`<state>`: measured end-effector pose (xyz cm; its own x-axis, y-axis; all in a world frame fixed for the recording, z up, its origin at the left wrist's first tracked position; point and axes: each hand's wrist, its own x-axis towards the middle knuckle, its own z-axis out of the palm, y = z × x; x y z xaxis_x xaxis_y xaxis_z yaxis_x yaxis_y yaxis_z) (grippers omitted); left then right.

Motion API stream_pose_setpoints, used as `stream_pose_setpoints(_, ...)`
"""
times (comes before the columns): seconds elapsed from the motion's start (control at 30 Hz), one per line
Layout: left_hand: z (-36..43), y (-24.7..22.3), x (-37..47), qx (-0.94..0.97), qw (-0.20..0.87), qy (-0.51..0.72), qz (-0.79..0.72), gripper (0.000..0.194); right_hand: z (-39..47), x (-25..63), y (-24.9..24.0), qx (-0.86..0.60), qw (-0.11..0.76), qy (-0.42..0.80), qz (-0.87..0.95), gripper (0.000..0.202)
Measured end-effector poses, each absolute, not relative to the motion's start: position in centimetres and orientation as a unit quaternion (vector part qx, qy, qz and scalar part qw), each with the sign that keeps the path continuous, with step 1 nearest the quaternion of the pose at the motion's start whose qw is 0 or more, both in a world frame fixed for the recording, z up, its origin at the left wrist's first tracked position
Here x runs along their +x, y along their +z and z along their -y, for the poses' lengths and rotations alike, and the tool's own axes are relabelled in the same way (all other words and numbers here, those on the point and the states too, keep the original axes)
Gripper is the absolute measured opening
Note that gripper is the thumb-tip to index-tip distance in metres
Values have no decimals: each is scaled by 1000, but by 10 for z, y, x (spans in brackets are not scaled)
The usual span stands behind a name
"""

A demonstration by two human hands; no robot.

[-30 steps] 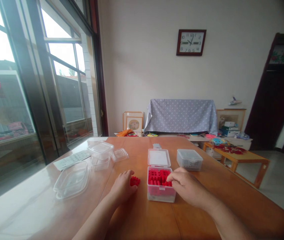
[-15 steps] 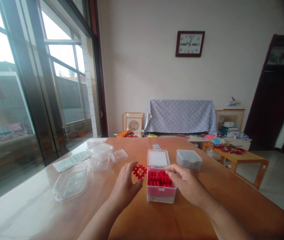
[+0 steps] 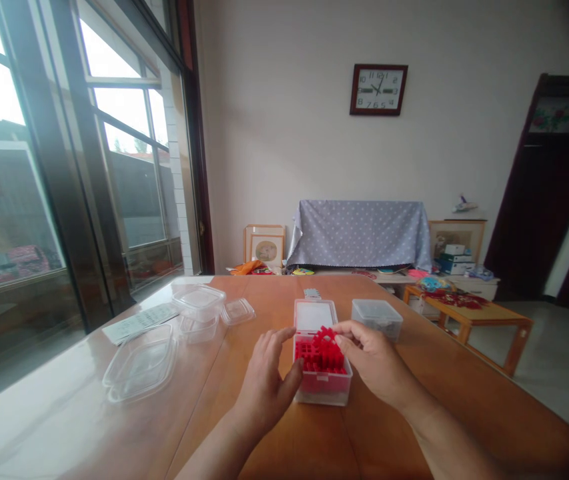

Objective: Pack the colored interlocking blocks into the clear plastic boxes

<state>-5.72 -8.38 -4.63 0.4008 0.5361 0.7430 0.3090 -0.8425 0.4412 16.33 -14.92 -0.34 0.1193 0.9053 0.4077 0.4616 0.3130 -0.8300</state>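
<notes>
A clear plastic box [image 3: 323, 392] with its lid [image 3: 315, 315] swung back stands in front of me, packed with red notched plastic building pieces [image 3: 317, 364]. My right hand [image 3: 364, 350] pinches one red notched piece [image 3: 326, 339] between thumb and forefinger, tilted up over the right part of the box. At the box's left side is my left hand [image 3: 274, 373], thumb and fingers apart, the tips close to the rim. I see no piece between them. Whether the left fingertips touch the pieces inside I cannot tell.
To the right stands a closed translucent box [image 3: 377, 319]. Grey pieces [image 3: 312, 293] lie behind the open lid. On the left are clear containers [image 3: 199, 303], a clear tray [image 3: 141, 365], a small lid [image 3: 238, 311] and a printed sheet [image 3: 139, 323], all on the wooden table [image 3: 264, 447].
My left hand has moved right to the box, and the red piece it held no longer shows in it. My right hand now holds a red piece raised above the others.
</notes>
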Motion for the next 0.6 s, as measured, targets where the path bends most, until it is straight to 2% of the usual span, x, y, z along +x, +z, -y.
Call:
stream_pose_setpoints(0.1, 74, -58, -59, 822, 125, 484, -271, 28, 149, 177, -6, -564, 484, 157, 651, 21)
stream_pose_setpoints(0.23, 69, -70, -59, 831, 133, 470, -266, 21, 149, 183, -12, -581, 432, 110, 681, 20)
stream_pose_setpoints(0.4, 69, -77, -60, 840, 120, 460, -260, 20, 149, 184, -19, -595, 372, 52, 711, 20)
stream_pose_setpoints(0.6, 70, -76, -62, 854, 129, 439, -248, 19, 147, 187, -27, -608, 326, 37, 723, 21)
